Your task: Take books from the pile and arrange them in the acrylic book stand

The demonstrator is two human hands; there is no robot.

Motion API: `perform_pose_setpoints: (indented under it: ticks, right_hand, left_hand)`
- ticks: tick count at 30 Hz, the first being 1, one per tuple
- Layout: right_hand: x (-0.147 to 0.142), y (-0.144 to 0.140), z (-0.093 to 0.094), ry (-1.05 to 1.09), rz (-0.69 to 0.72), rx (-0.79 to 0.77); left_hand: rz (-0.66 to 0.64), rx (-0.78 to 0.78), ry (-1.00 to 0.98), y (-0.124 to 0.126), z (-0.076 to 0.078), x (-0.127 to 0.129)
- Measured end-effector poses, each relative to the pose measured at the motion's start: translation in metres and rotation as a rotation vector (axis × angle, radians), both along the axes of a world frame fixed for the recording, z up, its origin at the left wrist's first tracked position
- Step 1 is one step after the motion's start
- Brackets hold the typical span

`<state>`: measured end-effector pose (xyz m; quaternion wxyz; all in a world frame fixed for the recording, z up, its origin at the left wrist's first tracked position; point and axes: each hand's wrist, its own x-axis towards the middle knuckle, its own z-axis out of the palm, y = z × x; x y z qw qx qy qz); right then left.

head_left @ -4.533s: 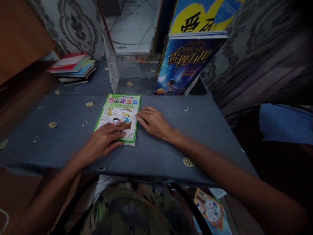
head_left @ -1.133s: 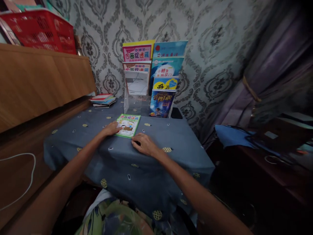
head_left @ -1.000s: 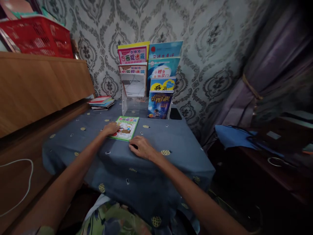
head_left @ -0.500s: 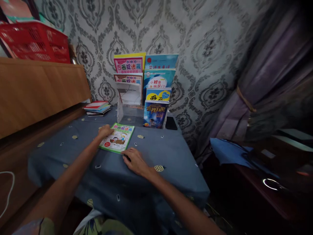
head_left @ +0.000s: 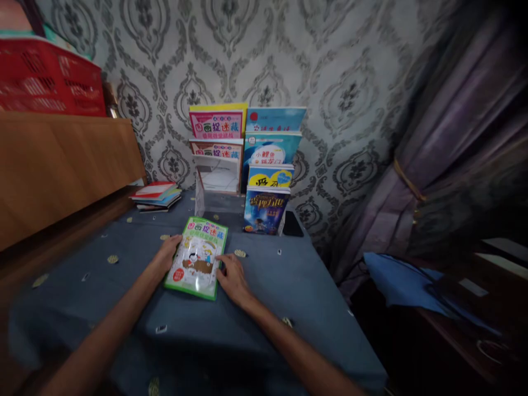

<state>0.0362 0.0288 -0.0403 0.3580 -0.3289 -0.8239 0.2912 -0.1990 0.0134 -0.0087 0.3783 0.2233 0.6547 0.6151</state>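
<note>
From the head camera, the blue-grey patterned cloth-covered table (head_left: 103, 308) lies bare to the left of the left hand (head_left: 167, 257) and toward the near edge, and bare again to the right of the right hand (head_left: 233, 280) up to the table's right edge. Beyond the fingertips stands a clear tiered acrylic book rack (head_left: 214, 187) filled with picture books, a dark-blue storybook (head_left: 264, 212) lowest on its right side. A stack of thin colourful books (head_left: 157, 196) sits far left of the left hand.

The thin green-bordered children's activity book (head_left: 197, 258) lies between both hands, its far end tilted slightly off the cloth. The left hand grips its left edge, fingers curled; the right hand clasps its right edge, thumb on the cover. Both forearms reach forward, converging.
</note>
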Motion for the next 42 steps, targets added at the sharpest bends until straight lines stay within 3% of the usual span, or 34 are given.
perform_pose_setpoints:
  ticks: [2,7,13,17,21,27,32,37,42]
  right_hand:
    - [-0.009,0.015,0.0,0.051,-0.04,-0.103]
    - [-0.027,0.036,0.006,0.352,0.035,-0.653]
    - [-0.034,0.039,0.016,0.618,0.103,-0.88]
    - [-0.026,0.041,0.019,0.718,0.102,-0.952]
    - [-0.015,0.04,0.02,0.832,0.015,-1.032]
    - [-0.011,0.032,0.029,0.806,0.114,-1.111]
    - [-0.011,0.024,0.038,0.811,0.186,-1.093]
    - [-0.011,0.022,0.04,0.797,0.248,-1.046]
    - [-0.011,0.021,0.044,0.773,0.262,-0.988]
  left_hand:
    - [-0.019,0.045,-0.047,0.0,0.003,0.002]
    - [-0.03,0.167,-0.106,-0.001,0.008,0.002]
    - [-0.049,0.291,-0.205,0.008,0.01,-0.001]
    - [-0.055,0.277,-0.25,0.017,0.004,-0.005]
    - [-0.105,0.28,-0.32,0.025,-0.001,-0.002]
    - [-0.147,0.334,-0.347,0.033,0.012,0.012]
    - [-0.123,0.383,-0.219,0.026,0.022,0.018]
    - [-0.289,0.437,-0.055,0.009,0.032,0.018]
    - [-0.379,0.382,0.199,-0.004,0.044,0.009]
